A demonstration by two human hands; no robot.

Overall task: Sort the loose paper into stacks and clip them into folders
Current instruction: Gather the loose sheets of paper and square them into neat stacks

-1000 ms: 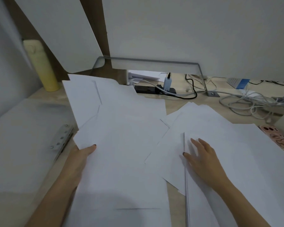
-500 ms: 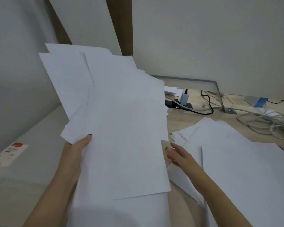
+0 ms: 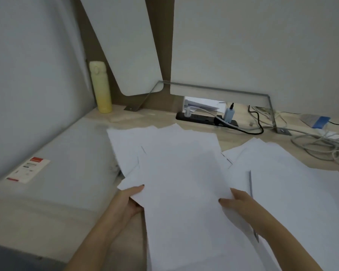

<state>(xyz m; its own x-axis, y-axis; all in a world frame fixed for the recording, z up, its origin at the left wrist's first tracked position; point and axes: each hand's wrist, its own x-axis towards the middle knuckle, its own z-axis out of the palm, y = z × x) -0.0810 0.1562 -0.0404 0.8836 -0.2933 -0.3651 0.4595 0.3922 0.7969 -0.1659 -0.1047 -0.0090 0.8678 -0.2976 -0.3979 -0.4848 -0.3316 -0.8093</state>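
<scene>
The left hand (image 3: 128,202) pinches the left edge of the fanned paper sheaf (image 3: 184,182), thumb on top; the right hand (image 3: 238,204) grips its right edge, fingers hidden underneath. Just right of the right hand lie more loose sheets (image 3: 292,188), and left of the left hand a grey folder (image 3: 63,163).

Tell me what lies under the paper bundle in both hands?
Loose sheets poke out beneath its right edge, on the wooden desk. The rest under the paper bundle is covered.

No text could be read: the white sticker (image 3: 27,170) with red bands on the grey folder (image 3: 70,153), well left of the left fingers (image 3: 136,190), was too blurred.
</scene>
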